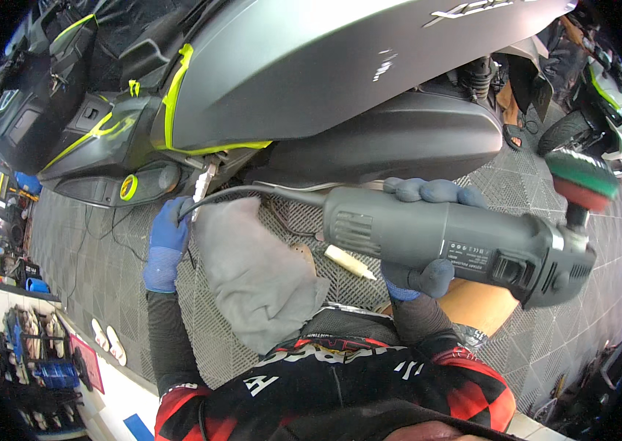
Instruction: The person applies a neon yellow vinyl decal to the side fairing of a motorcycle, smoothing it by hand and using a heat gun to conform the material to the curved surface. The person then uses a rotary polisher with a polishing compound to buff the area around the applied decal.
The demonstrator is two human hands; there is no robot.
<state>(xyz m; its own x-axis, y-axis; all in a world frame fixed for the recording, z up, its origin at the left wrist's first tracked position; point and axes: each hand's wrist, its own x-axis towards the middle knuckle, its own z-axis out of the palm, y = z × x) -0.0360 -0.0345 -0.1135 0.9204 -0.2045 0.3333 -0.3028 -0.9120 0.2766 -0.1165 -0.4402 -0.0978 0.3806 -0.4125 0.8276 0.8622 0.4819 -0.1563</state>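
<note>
My right hand (437, 278), in a blue-grey glove, is wrapped around the body of a black rotary polisher (410, 228). The tool lies level across my front, its green and red pad (583, 182) facing up at the right. From its left end a power cord (241, 191) runs to my left hand (166, 239), gloved in blue, whose fingers are closed on it. A grey cloth (252, 272) lies over my left leg. Just beyond the polisher is a motor scooter's grey body panel (289, 81), edged with yellow-green masking tape (171, 110).
A cream-coloured bottle (348, 262) lies below the polisher. A tape roll (129, 187) rests on the scooter's footboard. Another motorcycle (612, 117) and a person's sandalled foot (515, 136) are at the right. White slippers (109, 342) lie at the left on the tiled floor (112, 272).
</note>
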